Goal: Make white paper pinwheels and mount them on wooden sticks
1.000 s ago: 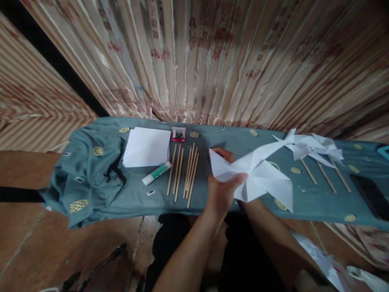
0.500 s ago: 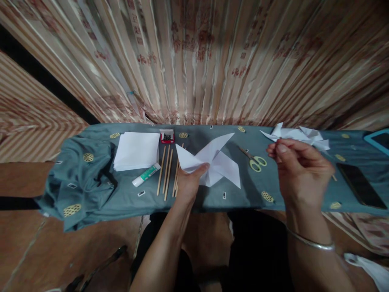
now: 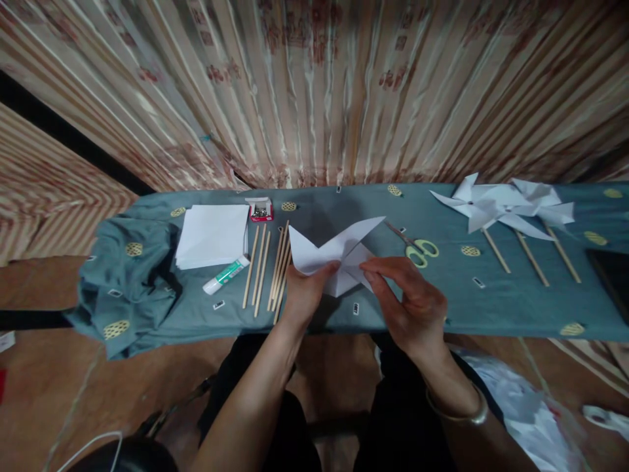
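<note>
A white paper pinwheel (image 3: pixel 319 257) is held by my left hand (image 3: pixel 305 292), its thumb pressing on the folded centre. My right hand (image 3: pixel 413 305), wearing a silver bangle, is closed in a pinch over the pinwheel's right blade. Whatever lies between those fingertips is too small to make out. Just beyond the right hand lie scissors (image 3: pixel 420 252) with pale green handles. Several thin wooden sticks (image 3: pixel 253 272) lie left of my left hand.
On the blue-green cloth (image 3: pixel 491 308), a paper stack (image 3: pixel 213 236), a glue stick (image 3: pixel 226 275) and an open red-and-white box (image 3: pixel 261 210) of small metallic pieces lie left. Stick-mounted pinwheels (image 3: pixel 508 204) and a dark phone (image 3: pixel 612 275) lie right. A curtain (image 3: pixel 314 131) hangs behind.
My right hand has come left and inward from beside the far-right pinwheels to the pinwheel in my left hand. The view has turned somewhat right. My left hand keeps its hold.
</note>
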Available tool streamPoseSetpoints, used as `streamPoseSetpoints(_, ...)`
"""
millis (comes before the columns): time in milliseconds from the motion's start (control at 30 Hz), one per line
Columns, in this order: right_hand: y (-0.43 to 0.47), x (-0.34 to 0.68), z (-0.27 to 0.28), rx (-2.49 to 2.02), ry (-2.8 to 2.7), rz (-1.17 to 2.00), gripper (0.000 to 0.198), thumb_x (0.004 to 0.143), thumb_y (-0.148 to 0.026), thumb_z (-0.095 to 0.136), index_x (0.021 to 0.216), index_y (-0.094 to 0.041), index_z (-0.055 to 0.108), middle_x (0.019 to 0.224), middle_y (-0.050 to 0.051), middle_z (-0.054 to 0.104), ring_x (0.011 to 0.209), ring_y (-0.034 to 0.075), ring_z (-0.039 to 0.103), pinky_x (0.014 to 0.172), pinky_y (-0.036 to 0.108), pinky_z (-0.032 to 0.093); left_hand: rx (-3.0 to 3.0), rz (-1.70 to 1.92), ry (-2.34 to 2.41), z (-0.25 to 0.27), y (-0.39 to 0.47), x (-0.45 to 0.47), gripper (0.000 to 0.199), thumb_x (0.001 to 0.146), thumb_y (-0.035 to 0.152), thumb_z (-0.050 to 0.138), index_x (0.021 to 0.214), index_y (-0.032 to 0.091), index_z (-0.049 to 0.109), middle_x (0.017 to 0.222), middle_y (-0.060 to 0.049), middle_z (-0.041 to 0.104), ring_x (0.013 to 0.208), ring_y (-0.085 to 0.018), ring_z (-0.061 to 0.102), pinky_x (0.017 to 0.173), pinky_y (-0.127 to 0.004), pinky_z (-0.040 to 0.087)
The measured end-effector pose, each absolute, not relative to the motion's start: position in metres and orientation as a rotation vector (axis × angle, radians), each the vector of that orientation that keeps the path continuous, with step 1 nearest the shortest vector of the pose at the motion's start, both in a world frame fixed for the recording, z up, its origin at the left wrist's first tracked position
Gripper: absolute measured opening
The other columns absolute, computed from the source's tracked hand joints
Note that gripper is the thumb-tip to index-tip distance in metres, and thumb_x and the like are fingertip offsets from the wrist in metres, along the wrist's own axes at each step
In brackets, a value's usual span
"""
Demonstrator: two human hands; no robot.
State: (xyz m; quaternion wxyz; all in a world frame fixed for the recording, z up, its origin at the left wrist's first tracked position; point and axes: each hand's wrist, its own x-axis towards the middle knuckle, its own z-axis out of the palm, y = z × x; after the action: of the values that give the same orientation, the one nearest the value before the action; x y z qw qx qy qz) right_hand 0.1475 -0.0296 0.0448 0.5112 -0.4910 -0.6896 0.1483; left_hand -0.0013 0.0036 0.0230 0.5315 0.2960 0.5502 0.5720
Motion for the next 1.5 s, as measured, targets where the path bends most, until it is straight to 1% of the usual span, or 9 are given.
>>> streamPoseSetpoints(333,-0.029,0.154,0.033,-1.262,-1.670,0.421,0.014,0.090,-0.016,0.063,0.095,-0.026,0.072,0.090,-0.001,0.076,0.087,0.017,0.071,0.081,0.033,0.058,0.661,1.293,1.300,0.014,0.006,0.021,0.029,0.058,0.026,0.085,0.083,0.012,0.078,0.086,-0.009,0.079,0.079,-0.024,0.073,0.076,-0.033,0.056)
streamPoseSetpoints(500,-0.025,0.154,0.029,-1.237,-1.749,0.324,0.015,0.091,-0.015,0.062,0.095,-0.027,0.071,0.090,-0.001,0.076,0.088,0.019,0.069,0.082,0.036,0.057,0.709,1.297,1.302,0.008,0.010,0.020,0.029,0.058,0.027,0.085,0.081,0.011,0.078,0.084,-0.008,0.079,0.075,-0.022,0.072,0.072,-0.031,0.056)
streamPoseSetpoints(567,-0.024,0.153,0.028,-1.254,-1.758,0.231,0.015,0.091,-0.016,0.063,0.095,-0.028,0.071,0.098,0.000,0.076,0.095,0.021,0.068,0.088,0.041,0.056,0.709,1.298,1.294,0.008,0.010,0.019,0.027,0.059,0.026,0.084,0.081,0.011,0.078,0.084,-0.008,0.079,0.074,-0.021,0.072,0.072,-0.031,0.056)
streamPoseSetpoints(667,-0.024,0.152,0.026,-1.309,-1.725,0.148,0.012,0.089,-0.019,0.065,0.090,-0.029,0.072,0.124,0.003,0.069,0.120,0.027,0.060,0.103,0.051,0.049,0.697,1.307,1.271,0.010,0.008,0.018,0.027,0.060,0.024,0.084,0.084,0.012,0.078,0.085,-0.008,0.079,0.076,-0.021,0.072,0.075,-0.031,0.056)
streamPoseSetpoints(733,-0.023,0.153,0.025,-1.321,-1.695,0.193,0.010,0.088,-0.020,0.066,0.087,-0.028,0.072,0.139,0.003,0.060,0.136,0.030,0.049,0.112,0.056,0.042,0.696,1.313,1.265,0.011,0.007,0.017,0.028,0.059,0.024,0.084,0.083,0.012,0.078,0.085,-0.008,0.079,0.077,-0.022,0.073,0.076,-0.032,0.056)
streamPoseSetpoints(833,-0.020,0.154,0.022,-1.315,-1.647,0.330,0.008,0.088,-0.023,0.066,0.087,-0.028,0.072,0.146,0.002,0.054,0.145,0.031,0.039,0.117,0.060,0.035,0.692,1.298,1.255,0.013,0.006,0.016,0.029,0.058,0.024,0.085,0.083,0.011,0.078,0.086,-0.009,0.079,0.079,-0.023,0.073,0.076,-0.033,0.057)
streamPoseSetpoints(1000,-0.015,0.154,0.016,-1.320,-1.617,0.408,0.006,0.087,-0.024,0.067,0.087,-0.027,0.073,0.147,0.003,0.053,0.147,0.032,0.036,0.118,0.063,0.033,0.650,1.296,1.213,0.013,0.005,0.016,0.033,0.057,0.024,0.085,0.086,0.010,0.078,0.089,-0.009,0.079,0.082,-0.024,0.073,0.079,-0.033,0.057)
streamPoseSetpoints(1233,-0.014,0.152,0.014,-1.326,-1.655,0.377,0.008,0.088,-0.023,0.066,0.088,-0.028,0.072,0.148,0.001,0.053,0.149,0.031,0.032,0.119,0.065,0.029,0.668,1.299,1.210,0.011,0.005,0.015,0.025,0.059,0.024,0.084,0.081,0.012,0.077,0.084,-0.007,0.079,0.076,-0.020,0.072,0.073,-0.030,0.056)
streamPoseSetpoints(1500,-0.016,0.155,0.020,-1.344,-1.651,0.297,0.009,0.089,-0.023,0.065,0.088,-0.027,0.073,0.150,0.002,0.051,0.150,0.032,0.031,0.121,0.065,0.023,0.678,1.306,1.244,0.012,0.004,0.011,0.027,0.058,0.024,0.085,0.080,0.012,0.077,0.083,-0.007,0.079,0.076,-0.021,0.071,0.072,-0.029,0.055)
